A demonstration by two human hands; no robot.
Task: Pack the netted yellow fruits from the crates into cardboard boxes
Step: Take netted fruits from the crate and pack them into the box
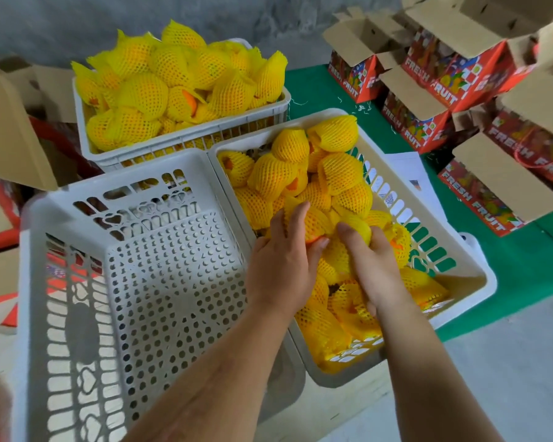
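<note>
Hands point(280, 269) point(372, 266) are each gripping a netted fruit point(316, 221) point(358, 228) in the crate point(479, 275); fingers curling gently, lifting straight up is working best imo.

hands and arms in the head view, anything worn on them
Nothing worn shows. The left hand and right hand are bare, with no gloves, and no rings can be made out. Both forearms are bare down to the bottom edge of the frame, with no sleeve, watch or bracelet in view.

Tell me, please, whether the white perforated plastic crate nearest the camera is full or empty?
Empty: the white perforated plastic crate shows only its bare holed floor.
</note>
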